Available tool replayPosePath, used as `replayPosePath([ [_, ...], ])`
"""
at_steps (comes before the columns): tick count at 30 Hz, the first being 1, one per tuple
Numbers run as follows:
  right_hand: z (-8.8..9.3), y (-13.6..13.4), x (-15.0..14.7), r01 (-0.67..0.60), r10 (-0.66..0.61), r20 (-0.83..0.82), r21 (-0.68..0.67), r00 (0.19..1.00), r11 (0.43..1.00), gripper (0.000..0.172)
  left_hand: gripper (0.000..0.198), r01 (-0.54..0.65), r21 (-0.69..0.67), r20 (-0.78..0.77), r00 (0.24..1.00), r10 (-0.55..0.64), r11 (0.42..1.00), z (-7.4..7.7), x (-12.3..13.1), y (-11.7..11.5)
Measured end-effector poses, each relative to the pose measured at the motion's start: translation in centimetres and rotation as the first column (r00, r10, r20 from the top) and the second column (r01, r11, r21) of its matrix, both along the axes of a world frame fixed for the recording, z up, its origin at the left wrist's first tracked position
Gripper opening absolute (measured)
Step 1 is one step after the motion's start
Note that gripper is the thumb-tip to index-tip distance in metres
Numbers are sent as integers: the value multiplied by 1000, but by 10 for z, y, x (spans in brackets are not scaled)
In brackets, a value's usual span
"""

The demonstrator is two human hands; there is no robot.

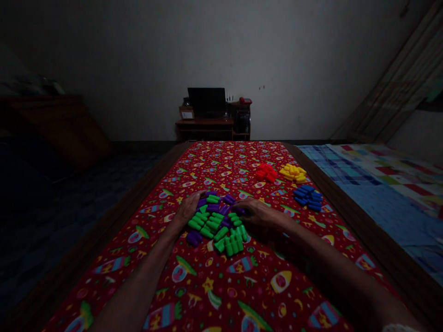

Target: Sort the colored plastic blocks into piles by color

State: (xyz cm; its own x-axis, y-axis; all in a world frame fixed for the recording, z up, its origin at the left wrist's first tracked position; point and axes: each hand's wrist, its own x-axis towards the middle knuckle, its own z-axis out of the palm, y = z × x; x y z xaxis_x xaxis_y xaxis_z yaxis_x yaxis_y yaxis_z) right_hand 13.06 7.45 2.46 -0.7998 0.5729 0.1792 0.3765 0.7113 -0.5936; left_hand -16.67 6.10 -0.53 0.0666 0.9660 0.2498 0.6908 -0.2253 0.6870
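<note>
A mixed pile of short, rounded plastic pieces lies on the red patterned cloth in front of me, with green pieces and purple pieces together. My left hand rests along the pile's left edge, its fingers stretched out beside purple pieces at the back. On the right edge, my right hand curls its fingers over a purple plastic piece. Dim light hides part of its fingertips. Several green pieces stand side by side at the pile's near right.
Sorted by colour, red pieces, yellow pieces and blue pieces lie in separate groups at the right. The cloth covers a table with brown edges. A bed adjoins on the right; a monitor stands by the far wall.
</note>
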Motion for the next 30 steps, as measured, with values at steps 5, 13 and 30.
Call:
replayPosePath([
  [5, -5, -2, 2, 158, -163, -79, -73, 983, 985, 35, 71, 0, 17, 11, 1000, 0, 1000, 0, -1, -1],
  [13, -1, 45, 69, 500, -506, -65, -90, 860, 861, 21, 71, -14, 15, 1, 1000, 14, 1000, 1, -1, 0],
  [30, 7, 18, -47, 118, -155, 138, 248, 978, 962, 22, 76, -29, 24, 6, 1000, 29, 999, 1, -2, 0],
])
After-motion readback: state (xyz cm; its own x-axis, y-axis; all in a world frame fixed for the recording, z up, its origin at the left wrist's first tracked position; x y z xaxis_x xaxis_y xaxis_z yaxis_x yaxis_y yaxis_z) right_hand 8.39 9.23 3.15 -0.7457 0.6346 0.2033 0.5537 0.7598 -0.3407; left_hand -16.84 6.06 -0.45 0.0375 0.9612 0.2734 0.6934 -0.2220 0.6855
